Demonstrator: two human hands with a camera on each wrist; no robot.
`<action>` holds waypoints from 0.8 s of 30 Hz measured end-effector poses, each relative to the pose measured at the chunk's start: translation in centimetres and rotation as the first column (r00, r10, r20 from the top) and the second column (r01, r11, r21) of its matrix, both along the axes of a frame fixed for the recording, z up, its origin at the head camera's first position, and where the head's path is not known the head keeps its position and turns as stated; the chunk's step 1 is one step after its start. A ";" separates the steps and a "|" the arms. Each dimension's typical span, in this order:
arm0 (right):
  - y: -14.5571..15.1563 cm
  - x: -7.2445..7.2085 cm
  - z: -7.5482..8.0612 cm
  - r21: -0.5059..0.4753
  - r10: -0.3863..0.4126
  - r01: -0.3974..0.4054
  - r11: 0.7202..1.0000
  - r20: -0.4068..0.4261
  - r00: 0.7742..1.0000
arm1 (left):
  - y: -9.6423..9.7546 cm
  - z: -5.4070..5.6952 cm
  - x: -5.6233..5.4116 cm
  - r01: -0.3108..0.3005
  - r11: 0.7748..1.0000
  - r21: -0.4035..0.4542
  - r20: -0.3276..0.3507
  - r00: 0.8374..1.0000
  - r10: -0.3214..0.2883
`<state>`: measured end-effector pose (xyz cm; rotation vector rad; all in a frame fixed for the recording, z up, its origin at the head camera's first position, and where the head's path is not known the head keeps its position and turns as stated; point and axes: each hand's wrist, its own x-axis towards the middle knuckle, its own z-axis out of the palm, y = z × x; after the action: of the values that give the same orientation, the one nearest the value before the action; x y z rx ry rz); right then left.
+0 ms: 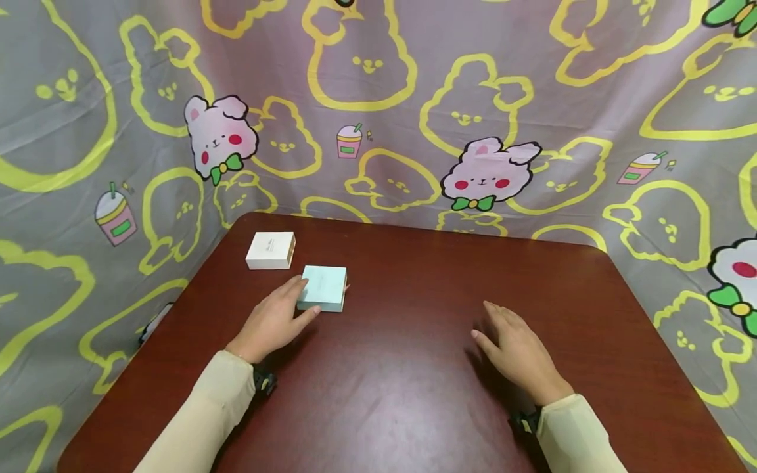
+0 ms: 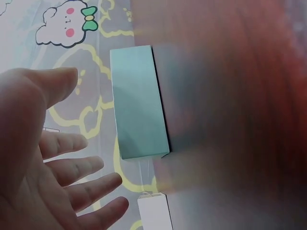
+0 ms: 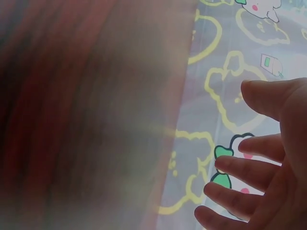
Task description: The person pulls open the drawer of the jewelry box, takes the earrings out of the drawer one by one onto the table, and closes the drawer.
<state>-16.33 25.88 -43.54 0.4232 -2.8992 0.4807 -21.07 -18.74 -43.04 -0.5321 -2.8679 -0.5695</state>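
Observation:
A light teal box (image 1: 322, 286) lies on the dark red-brown table, with a small tab or ribbon sticking out at its right side. My left hand (image 1: 273, 320) hovers at the box's near left corner, fingers spread and thumb by its front edge. In the left wrist view a gap shows between the fingers and the teal box (image 2: 139, 103). Behind it to the left sits a white box (image 1: 271, 250) with small dark lettering on its lid. Over the table's right half, my right hand (image 1: 522, 349) holds nothing, its fingers loosely extended.
The wooden table (image 1: 402, 368) has rounded corners and a glossy top. A grey curtain (image 1: 378, 85) with yellow outlines and cartoon bunnies hangs round its back and both sides. Each wrist wears a dark strap (image 1: 263, 380).

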 end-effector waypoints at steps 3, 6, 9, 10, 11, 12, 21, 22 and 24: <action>-0.1 0.0 0.0 -0.009 -0.011 0.011 1.000 0.004 1.000 | -0.1 -0.1 -0.3 0.001 1.000 0.006 0.005 1.000 -0.001; -0.3 -0.2 0.1 -0.017 -0.020 0.020 1.000 0.016 1.000 | -0.1 0.0 -0.6 -0.007 1.000 0.009 0.019 1.000 0.006; -0.5 -0.3 0.2 -0.018 -0.027 0.028 0.999 0.040 0.999 | -0.2 -0.1 -1.1 -0.012 1.000 0.010 0.043 0.999 0.012; -0.6 -0.4 0.2 -0.017 -0.030 0.031 0.999 0.048 0.998 | -0.2 -0.2 -1.2 -0.017 1.000 0.013 0.052 0.998 0.017; -0.7 -0.5 0.2 -0.016 -0.032 0.033 0.999 0.054 0.998 | -0.2 -0.2 -1.3 -0.020 1.000 0.015 0.060 0.998 0.019; -0.7 -0.5 0.2 -0.018 -0.032 0.033 0.999 0.059 0.998 | -0.2 -0.3 -1.5 -0.021 1.000 0.021 0.067 0.998 0.019; -1.3 -1.1 -0.3 -0.092 -0.030 0.039 0.995 0.090 0.996 | -0.4 -0.7 -2.9 -0.042 0.996 0.076 0.072 0.997 0.037; -1.4 -1.2 -0.3 -0.097 -0.029 0.038 0.995 0.091 0.995 | -0.4 -0.7 -3.0 -0.047 0.996 0.076 0.075 0.996 0.042; -1.6 -1.4 -0.2 -0.107 -0.023 0.034 0.994 0.097 0.995 | -0.4 -0.8 -3.2 -0.058 0.996 0.074 0.088 0.995 0.051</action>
<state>-17.70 24.29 -43.75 0.3515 -2.9476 0.6678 -24.28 -19.19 -43.82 -0.4260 -2.9169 -0.7064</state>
